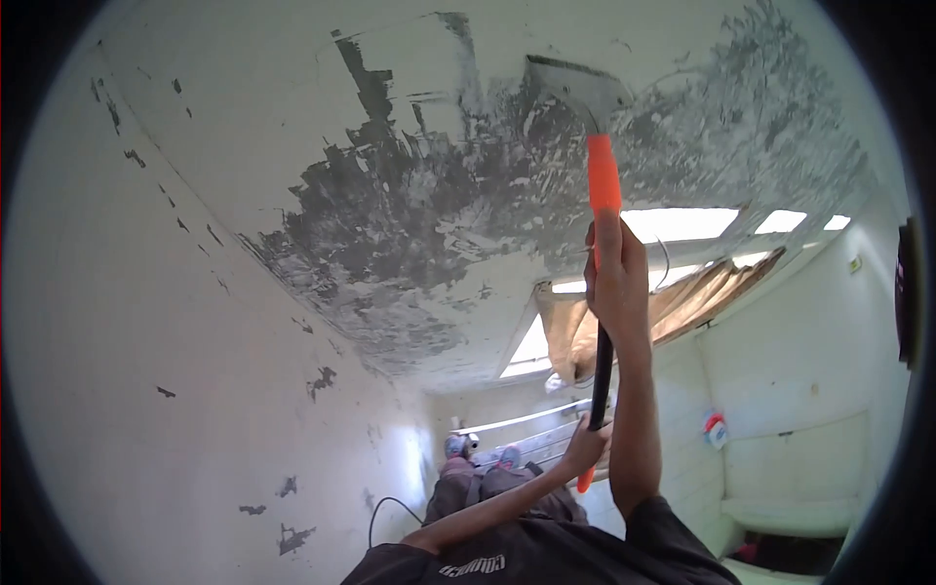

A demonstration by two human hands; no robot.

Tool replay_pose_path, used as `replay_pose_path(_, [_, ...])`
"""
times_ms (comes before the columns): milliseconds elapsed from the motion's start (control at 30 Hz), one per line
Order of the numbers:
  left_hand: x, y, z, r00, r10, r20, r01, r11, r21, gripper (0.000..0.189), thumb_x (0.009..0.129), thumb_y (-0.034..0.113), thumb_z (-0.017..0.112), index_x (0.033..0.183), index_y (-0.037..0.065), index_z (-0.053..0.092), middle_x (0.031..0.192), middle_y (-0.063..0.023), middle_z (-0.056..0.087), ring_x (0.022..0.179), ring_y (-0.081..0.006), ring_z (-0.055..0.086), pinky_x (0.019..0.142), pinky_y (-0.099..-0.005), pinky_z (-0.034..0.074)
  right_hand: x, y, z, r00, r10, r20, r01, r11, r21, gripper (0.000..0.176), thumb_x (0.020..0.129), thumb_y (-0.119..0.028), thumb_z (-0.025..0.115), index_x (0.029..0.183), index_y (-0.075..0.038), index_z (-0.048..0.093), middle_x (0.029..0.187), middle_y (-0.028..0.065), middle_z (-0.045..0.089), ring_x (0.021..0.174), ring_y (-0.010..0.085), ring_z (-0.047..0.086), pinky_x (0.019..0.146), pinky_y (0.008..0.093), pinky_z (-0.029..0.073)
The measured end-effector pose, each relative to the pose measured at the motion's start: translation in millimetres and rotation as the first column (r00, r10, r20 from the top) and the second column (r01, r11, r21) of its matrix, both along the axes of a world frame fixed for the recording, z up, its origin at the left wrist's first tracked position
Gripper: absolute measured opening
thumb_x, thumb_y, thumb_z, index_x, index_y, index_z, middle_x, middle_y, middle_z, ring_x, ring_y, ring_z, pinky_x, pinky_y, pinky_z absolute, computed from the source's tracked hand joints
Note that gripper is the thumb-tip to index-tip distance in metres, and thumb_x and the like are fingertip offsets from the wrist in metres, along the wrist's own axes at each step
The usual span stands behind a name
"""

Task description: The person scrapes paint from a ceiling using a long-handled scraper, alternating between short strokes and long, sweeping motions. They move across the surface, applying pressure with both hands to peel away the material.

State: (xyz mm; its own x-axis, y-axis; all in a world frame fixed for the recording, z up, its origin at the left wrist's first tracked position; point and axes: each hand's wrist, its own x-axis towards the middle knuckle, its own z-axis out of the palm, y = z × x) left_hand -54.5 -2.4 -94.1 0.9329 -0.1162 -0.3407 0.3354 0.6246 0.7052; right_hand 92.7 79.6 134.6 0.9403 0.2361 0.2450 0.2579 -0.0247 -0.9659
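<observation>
White ceiling (292, 117) curves over me. The wall (146, 390) at nine o'clock is pocked with small chips, and a grey scraped patch (409, 224) spreads from the centre towards one o'clock. A cable (385, 512) trails at about seven o'clock.

My left hand (587, 444), low at five o'clock, is wrapped round the bottom of the scraper (603, 185). The blade (575, 93) lies flat against the ceiling at twelve o'clock, on the edge of the patch. My right hand (614, 278) is closed tight round the shaft just below the orange section, near centre. A tan curtain (682, 302) sags under the bright window (678, 224) at three o'clock.

I think the main danger is falling debris: I stand almost under the blade, so loosened flakes would drop at my face. If I push at too steep an angle, a corner could bite and gouge the plaster. If the blade skids on smooth paint, the shaft could jerk through my fists and throw me off balance.
</observation>
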Motion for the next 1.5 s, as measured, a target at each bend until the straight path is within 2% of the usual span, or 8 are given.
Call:
replay_pose_path(400, [6.9,19.9,4.3,0.979,-0.076,-0.189,0.063,0.995,-0.073,0.022,0.085,0.014,0.056,0.068,0.000,0.056,0.056,-0.0030,0.043,0.056,-0.0131,0.047,0.056,-0.0323,0.040,-3.2,3.9,15.6,0.998,-0.026,-0.052,0.025,0.999,-0.019,0.043,0.104,-0.039,0.042,0.081,-0.003,0.052,0.061,-0.0049,0.036,0.051,0.0029,0.032,0.045,0.0240,0.026])
replay_pose_path(500, [-12.1,2.4,-27.5,0.887,0.105,0.450,-0.311,0.856,0.413,0.021,0.084,0.015,0.057,0.068,0.000,0.056,0.057,-0.0033,0.045,0.055,-0.0128,0.046,0.054,-0.0324,0.039,-3.8,-3.1,-32.9,1.000,-0.025,0.007,0.025,0.998,-0.049,0.049,0.102,-0.050,0.040,0.082,-0.007,0.051,0.050,-0.0087,0.030,0.035,0.0018,0.029,0.034,0.0205,0.021])
replay_pose_path(700, [5.6,31.5,22.9,0.990,-0.141,0.021,0.136,0.978,0.156,0.028,0.082,0.018,0.059,0.059,0.006,0.049,0.059,-0.0004,0.050,0.054,-0.0105,0.045,0.051,-0.0316,0.036,-2.4,-2.3,29.8,0.997,0.012,-0.078,-0.015,0.999,-0.040,0.042,0.105,-0.037,0.040,0.083,-0.002,0.051,0.057,-0.0019,0.036,0.050,0.0070,0.037,0.046,0.0245,0.031])
replay_pose_path(900, [-18.1,-0.2,-6.8,0.929,0.113,0.353,-0.247,0.898,0.363,0.028,0.083,0.017,0.058,0.060,0.002,0.052,0.056,-0.0032,0.049,0.052,-0.0127,0.046,0.049,-0.0332,0.037,-9.1,-12.5,-9.6,0.995,-0.029,-0.095,0.018,0.994,-0.112,0.043,0.105,-0.038,0.038,0.083,-0.003,0.052,0.058,-0.0031,0.035,0.050,0.0057,0.036,0.045,0.0245,0.029])
replay_pose_path(1000, [-1.8,9.5,-33.1,0.980,-0.172,-0.101,0.130,0.933,-0.335,0.029,0.081,0.019,0.058,0.059,0.000,0.053,0.054,-0.0048,0.048,0.054,-0.0149,0.051,0.051,-0.0342,0.039,-2.4,-10.2,-4.6,0.998,-0.012,-0.066,0.007,0.998,-0.070,0.045,0.105,-0.041,0.038,0.082,-0.005,0.052,0.057,-0.0047,0.035,0.048,0.0039,0.035,0.044,0.0243,0.028])
replay_pose_path(1100, [-9.9,8.9,26.1,0.999,-0.029,-0.020,0.034,0.967,0.254,0.034,0.082,0.027,0.057,0.060,0.001,0.055,0.054,-0.0054,0.048,0.050,-0.0170,0.049,0.049,-0.0356,0.039,-5.0,-13.9,7.9,0.998,0.002,-0.058,-0.006,0.998,-0.064,0.047,0.105,-0.043,0.038,0.081,-0.005,0.051,0.057,-0.0060,0.034,0.047,0.0030,0.034,0.043,0.0240,0.027])
replay_pose_path(1400, [-14.9,12.9,-10.1,0.996,-0.089,-0.004,0.089,0.992,-0.093,0.031,0.082,0.024,0.058,0.057,0.012,0.044,0.049,0.0030,0.039,0.043,-0.0109,0.045,0.041,-0.0295,0.032,0.9,-4.9,-24.6,0.936,-0.108,0.335,0.181,0.964,-0.194,0.048,0.104,-0.043,0.040,0.079,-0.003,0.051,0.060,-0.0019,0.039,0.050,0.0049,0.037,0.045,0.0251,0.029])
replay_pose_path(1500, [1.7,3.8,-15.8,0.989,-0.043,0.140,0.016,0.981,0.191,0.034,0.088,0.020,0.054,0.057,0.013,0.042,0.048,0.0045,0.036,0.041,-0.0096,0.041,0.038,-0.0275,0.029,-2.5,-13.9,8.6,0.988,0.021,-0.151,-0.026,0.999,-0.030,0.050,0.104,-0.043,0.039,0.076,-0.002,0.050,0.059,-0.0008,0.038,0.052,0.0070,0.036,0.047,0.0276,0.030])
